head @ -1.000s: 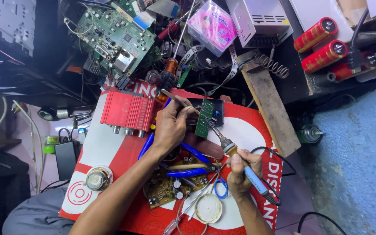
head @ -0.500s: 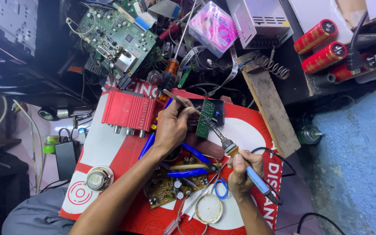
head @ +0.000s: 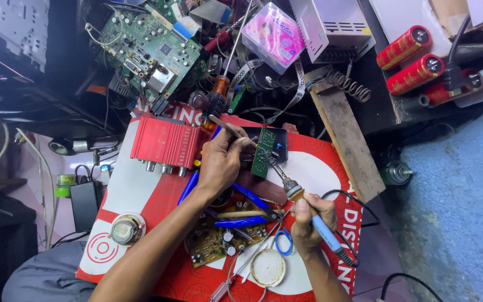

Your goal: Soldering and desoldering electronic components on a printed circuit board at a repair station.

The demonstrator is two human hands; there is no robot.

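A small green circuit board (head: 264, 152) stands on edge over a dark flat case on the red and white work board (head: 320, 168). My left hand (head: 222, 159) steadies it and pinches a thin metal tool (head: 227, 127) whose tip meets the board. My right hand (head: 308, 218) grips a blue-handled soldering iron (head: 303, 204), its tip touching the green board's lower edge. Blue-handled pliers (head: 241, 221) and a brown circuit board (head: 213, 243) lie under my wrists.
A red metal amplifier case (head: 163, 144) sits left of my hands. A large green circuit board (head: 152, 47), an orange-handled screwdriver (head: 219, 86), a pink box (head: 272, 36), red cylinders (head: 415, 61), a wooden plank (head: 345, 142), a small speaker (head: 127, 229) and a round white tin (head: 268, 268) surround them.
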